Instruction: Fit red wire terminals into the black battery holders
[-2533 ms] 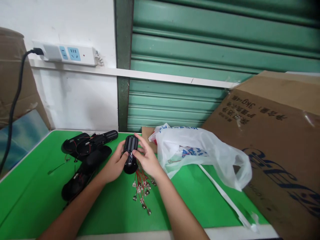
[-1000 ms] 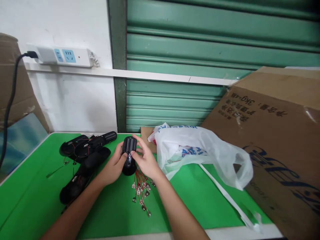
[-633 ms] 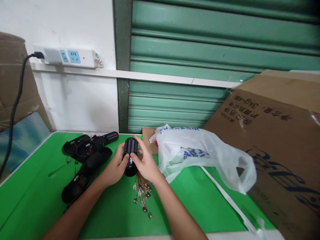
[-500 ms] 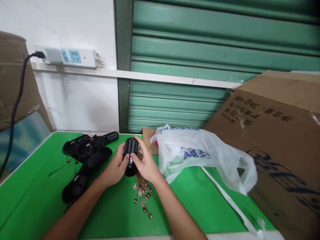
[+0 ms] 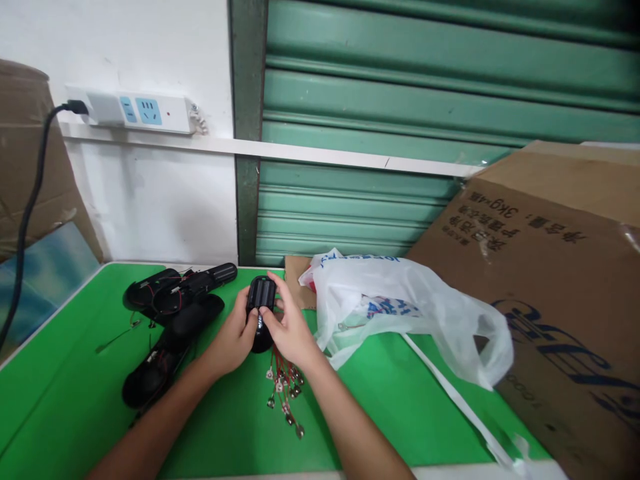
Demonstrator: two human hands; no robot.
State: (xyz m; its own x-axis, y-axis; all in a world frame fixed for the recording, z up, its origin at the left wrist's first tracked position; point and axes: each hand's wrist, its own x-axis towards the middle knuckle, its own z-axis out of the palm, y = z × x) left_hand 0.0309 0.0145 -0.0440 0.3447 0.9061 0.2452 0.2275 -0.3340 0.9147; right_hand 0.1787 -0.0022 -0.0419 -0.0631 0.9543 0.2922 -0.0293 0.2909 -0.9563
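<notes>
Between both hands I grip a black plastic housing (image 5: 261, 293) with battery-like slots in its upper part and a rounded, glossy lower end. My left hand (image 5: 239, 331) is closed on its left side, thumb pressed on the middle. My right hand (image 5: 289, 327) closes on the right side, its thumb beside the other and a finger along the upper edge. Just below lies a bunch of red wires with small metal tabs (image 5: 285, 387), partly hidden by the right hand. Several more black housings with thin wires (image 5: 175, 327) are piled to the left.
The green tabletop (image 5: 225, 427) carries everything. A white plastic bag (image 5: 415, 307) rests on the right, its long strip trailing forward. A large cardboard box (image 5: 565, 280) leans at the right. A power strip (image 5: 145, 112) with a black cable is on the wall, near another box (image 5: 30, 153).
Both hands keep the black housing in nearly the same place; the thumbs have shifted only very slightly. The view has drifted a little.
</notes>
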